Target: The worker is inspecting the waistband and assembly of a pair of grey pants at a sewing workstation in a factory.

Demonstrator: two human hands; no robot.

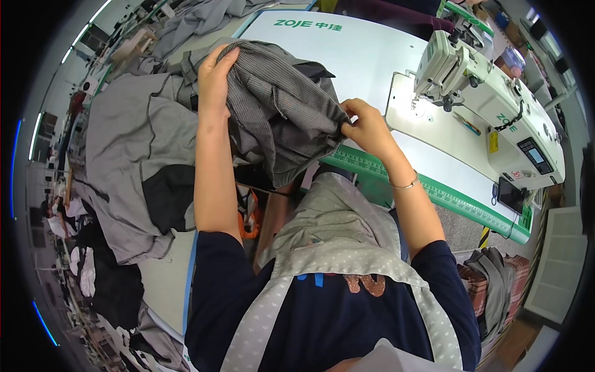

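A grey, finely checked garment (273,99) with dark lining showing at its edges is held up over the front left of the sewing table. My left hand (214,80) grips its upper left part, thumb on top of the cloth. At its right edge my right hand (365,127) pinches a dark bit of the fabric between thumb and fingers. The cloth sags in folds between both hands, its lower part hanging past the table's green front edge. To the right of my right hand stands a white sewing machine (483,93), its needle area (421,111) lit and apart from the garment.
More grey garments (133,124) lie heaped on a side table at the left. A green ruler strip (434,192) runs along the front of the white sewing table (359,49). Grey cloth (496,285) drapes over a plaid-covered seat at lower right. Small snips (469,124) lie by the machine.
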